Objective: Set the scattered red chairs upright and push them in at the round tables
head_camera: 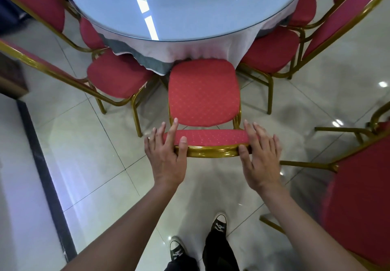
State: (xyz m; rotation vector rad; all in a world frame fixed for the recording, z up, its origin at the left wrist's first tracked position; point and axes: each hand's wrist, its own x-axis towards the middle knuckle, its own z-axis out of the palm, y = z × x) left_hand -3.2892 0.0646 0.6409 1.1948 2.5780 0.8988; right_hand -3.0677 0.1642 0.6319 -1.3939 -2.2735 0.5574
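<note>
1. The chair [203, 93] stands upright at the round table [185, 6], its seat front just under the tablecloth [190, 49].
2. Both arms reach forward.
3. The left hand [166, 152] and right hand [260, 152] rest on the chair's back, fingers straight, thumbs on the gold rail.

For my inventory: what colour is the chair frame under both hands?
Gold-painted metal chair frame, clearest in the head view.
</note>
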